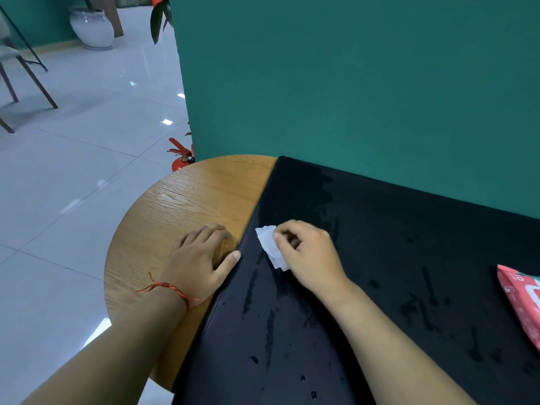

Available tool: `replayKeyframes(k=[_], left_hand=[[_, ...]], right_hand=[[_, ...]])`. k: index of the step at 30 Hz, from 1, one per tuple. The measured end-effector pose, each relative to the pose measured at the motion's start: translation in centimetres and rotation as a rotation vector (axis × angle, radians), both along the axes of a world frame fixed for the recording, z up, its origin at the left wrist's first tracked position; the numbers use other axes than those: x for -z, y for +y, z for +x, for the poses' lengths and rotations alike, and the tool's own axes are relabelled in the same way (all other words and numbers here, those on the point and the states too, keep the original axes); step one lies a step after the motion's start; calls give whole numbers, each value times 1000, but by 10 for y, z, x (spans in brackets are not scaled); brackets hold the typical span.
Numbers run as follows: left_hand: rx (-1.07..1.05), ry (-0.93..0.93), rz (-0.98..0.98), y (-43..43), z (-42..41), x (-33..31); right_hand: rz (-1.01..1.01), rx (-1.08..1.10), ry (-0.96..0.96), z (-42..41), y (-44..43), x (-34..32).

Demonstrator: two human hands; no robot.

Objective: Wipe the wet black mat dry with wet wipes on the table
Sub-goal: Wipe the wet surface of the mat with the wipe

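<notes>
While the black mat (394, 244), beaded with water, covered the worktop (181, 206) toward four o'clock, the right hand (309, 252) pinched a white wipe (270, 244) onto its nine o'clock edge, probably to blot there. The left hand (201, 255) lay flat, released, on bare wood, thumb touching the mat's edge, seemingly to steady it. A pink wipe pack (523, 299) lay at three o'clock.

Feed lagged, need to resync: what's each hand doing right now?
Left hand: open, resting on the wooden table, holding nothing.
Right hand: closed, pinching the white wipe on the black mat.
</notes>
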State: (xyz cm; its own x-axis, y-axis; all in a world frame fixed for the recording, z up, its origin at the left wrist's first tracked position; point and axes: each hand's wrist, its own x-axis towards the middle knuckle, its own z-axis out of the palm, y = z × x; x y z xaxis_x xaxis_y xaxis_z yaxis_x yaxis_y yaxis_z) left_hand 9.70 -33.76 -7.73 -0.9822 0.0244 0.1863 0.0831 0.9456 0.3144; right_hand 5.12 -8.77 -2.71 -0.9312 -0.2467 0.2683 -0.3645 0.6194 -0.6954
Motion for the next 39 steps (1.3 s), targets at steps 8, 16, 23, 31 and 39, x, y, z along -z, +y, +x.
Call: replayKeyframes(k=[8,16,23,31,39], left_hand=[[5,7,2,0,0,1],[12,-8,-2,-1,-2,2],[12,-11,8,0,0,-1],[10,-5,1,-1,-1,2],[12,-7,15,0,-1,1]], right_hand=[[300,-41,52,0,-9,18],[418,-3,174,-36,-12,26],[473,13,178,-67,-14,6],[338,-18,135,-56,-27,12],[534,43,233,-75,-37,22]])
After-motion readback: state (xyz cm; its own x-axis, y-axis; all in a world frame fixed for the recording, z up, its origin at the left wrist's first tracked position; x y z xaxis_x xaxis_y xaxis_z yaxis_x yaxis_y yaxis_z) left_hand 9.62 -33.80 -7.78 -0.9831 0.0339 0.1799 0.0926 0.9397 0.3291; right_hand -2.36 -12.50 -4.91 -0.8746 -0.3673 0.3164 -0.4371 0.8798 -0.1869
